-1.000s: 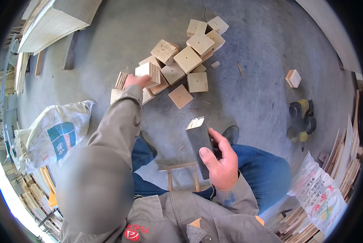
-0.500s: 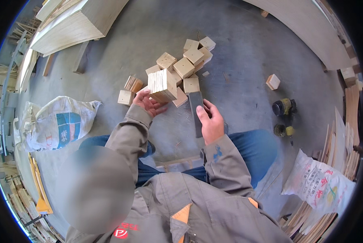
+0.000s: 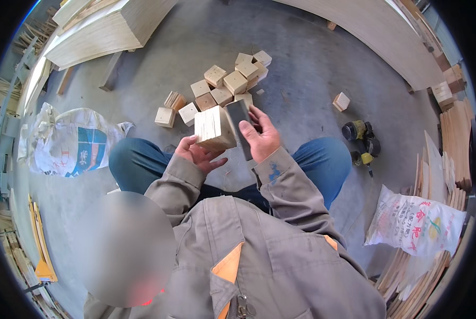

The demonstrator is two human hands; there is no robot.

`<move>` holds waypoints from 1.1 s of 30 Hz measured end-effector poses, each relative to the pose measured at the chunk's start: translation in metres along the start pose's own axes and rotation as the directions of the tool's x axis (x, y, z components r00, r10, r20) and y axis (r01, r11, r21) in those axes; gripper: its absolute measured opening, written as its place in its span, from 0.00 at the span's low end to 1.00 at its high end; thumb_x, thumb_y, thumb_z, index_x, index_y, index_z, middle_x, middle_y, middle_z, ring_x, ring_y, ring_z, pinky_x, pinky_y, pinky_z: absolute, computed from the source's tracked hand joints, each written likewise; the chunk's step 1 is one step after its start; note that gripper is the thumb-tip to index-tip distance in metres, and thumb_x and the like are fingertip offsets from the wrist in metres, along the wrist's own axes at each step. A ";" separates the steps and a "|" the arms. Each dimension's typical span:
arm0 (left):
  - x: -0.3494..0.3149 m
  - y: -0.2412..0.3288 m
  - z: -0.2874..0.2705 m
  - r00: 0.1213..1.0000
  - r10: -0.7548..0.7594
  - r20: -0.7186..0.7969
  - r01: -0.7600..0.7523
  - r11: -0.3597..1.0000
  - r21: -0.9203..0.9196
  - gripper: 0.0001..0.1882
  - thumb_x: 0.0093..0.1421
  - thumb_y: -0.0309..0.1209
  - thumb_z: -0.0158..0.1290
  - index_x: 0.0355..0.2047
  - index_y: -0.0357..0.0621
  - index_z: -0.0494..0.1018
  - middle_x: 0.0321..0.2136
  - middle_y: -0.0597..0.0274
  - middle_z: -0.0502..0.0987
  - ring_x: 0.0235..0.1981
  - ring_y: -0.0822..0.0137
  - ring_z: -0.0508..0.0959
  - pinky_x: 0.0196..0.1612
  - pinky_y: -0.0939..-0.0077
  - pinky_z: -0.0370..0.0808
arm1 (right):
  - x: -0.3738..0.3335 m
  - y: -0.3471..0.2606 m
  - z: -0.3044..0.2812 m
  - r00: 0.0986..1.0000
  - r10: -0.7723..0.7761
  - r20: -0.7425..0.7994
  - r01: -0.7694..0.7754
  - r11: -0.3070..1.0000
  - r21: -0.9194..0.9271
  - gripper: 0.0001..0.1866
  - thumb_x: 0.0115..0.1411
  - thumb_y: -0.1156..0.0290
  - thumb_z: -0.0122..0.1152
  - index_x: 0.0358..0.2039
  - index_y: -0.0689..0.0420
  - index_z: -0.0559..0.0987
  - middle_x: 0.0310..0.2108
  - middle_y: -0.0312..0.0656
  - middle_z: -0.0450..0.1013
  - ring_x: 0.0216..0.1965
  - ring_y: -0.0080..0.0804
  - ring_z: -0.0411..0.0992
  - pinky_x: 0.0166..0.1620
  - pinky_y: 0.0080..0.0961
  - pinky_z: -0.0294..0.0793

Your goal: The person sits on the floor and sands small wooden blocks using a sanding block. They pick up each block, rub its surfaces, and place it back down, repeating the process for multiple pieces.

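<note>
Held up in front of me is a pale wooden block [image 3: 210,127] with layered, striped grain. My left hand [image 3: 198,155] cups it from below, its thumb near the lower left corner and some fingers stretched out beneath. A long, flat dark grey bar [image 3: 240,126] is in my right hand [image 3: 262,139], thumb on the near face and fingers around the far edge. It stands upright at the block's right side; whether the two touch I cannot tell. Beyond my hands several similar wooden blocks [image 3: 235,82] lie heaped on the floor.
A lone block [image 3: 341,101] lies to the right, near a yellow-black power tool [image 3: 357,131]. White woven sacks lie at left [image 3: 70,143] and right [image 3: 413,220]. Stacked boards [image 3: 102,34] stand at far left, and a large pale panel stack [image 3: 371,40] at far right.
The wooden block has come nearer to me and turned a little. The dark bar has moved up and left, close to the block's right side.
</note>
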State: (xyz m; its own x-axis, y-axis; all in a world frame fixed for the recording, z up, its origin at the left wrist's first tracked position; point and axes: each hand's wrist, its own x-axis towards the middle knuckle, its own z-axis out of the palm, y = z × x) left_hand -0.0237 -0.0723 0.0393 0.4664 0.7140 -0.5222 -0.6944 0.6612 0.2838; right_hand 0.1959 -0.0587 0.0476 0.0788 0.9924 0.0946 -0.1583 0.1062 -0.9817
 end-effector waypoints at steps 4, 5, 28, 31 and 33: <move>0.006 -0.005 0.000 0.997 -0.027 0.070 0.022 0.997 0.072 0.43 0.58 0.52 0.51 0.71 0.47 0.60 0.68 0.51 0.64 0.70 0.47 0.60 0.70 0.31 0.47 | -0.018 0.008 0.011 0.997 -0.078 -0.004 0.076 0.977 -0.199 0.32 0.65 0.57 0.67 0.62 0.64 0.72 0.54 0.52 0.74 0.53 0.40 0.75 0.57 0.32 0.73; 0.007 -0.006 0.001 0.996 -0.030 0.089 0.024 0.997 0.068 0.43 0.59 0.54 0.51 0.71 0.47 0.60 0.69 0.51 0.63 0.71 0.47 0.59 0.70 0.30 0.48 | -0.020 0.009 0.010 0.995 -0.102 -0.022 0.092 0.956 -0.279 0.33 0.65 0.55 0.67 0.62 0.64 0.73 0.54 0.53 0.75 0.53 0.42 0.75 0.58 0.34 0.73; 0.063 -0.004 -0.004 0.958 0.110 -0.265 -0.121 0.992 -0.026 0.36 0.62 0.61 0.48 0.64 0.55 0.68 0.60 0.60 0.74 0.60 0.55 0.74 0.59 0.51 0.74 | 0.002 0.022 0.006 1.000 -0.024 0.011 0.026 0.924 -0.381 0.32 0.57 0.60 0.74 0.59 0.61 0.77 0.56 0.57 0.73 0.57 0.48 0.73 0.61 0.38 0.71; 0.068 -0.002 -0.005 0.973 0.103 -0.206 -0.115 0.992 -0.049 0.34 0.64 0.58 0.46 0.63 0.51 0.70 0.58 0.59 0.77 0.58 0.54 0.77 0.62 0.50 0.73 | 0.002 0.018 0.015 0.950 -0.246 0.194 0.313 0.722 -0.617 0.31 0.57 0.59 0.73 0.59 0.57 0.77 0.57 0.58 0.71 0.57 0.54 0.71 0.61 0.43 0.70; 0.075 -0.004 -0.012 0.988 0.090 -0.121 -0.097 0.994 -0.053 0.33 0.65 0.57 0.45 0.62 0.51 0.71 0.58 0.58 0.77 0.58 0.54 0.77 0.62 0.50 0.73 | 0.002 0.020 0.023 0.932 -0.253 0.258 0.361 0.682 -0.636 0.30 0.57 0.57 0.72 0.59 0.53 0.78 0.57 0.58 0.70 0.55 0.58 0.70 0.59 0.46 0.70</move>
State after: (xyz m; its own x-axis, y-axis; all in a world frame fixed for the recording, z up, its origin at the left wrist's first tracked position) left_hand 0.0071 -0.0244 -0.0105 0.3319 0.7374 -0.5883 -0.7645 0.5756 0.2902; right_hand 0.1703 -0.0531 0.0322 -0.1406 0.9146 0.3792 0.5468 0.3910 -0.7404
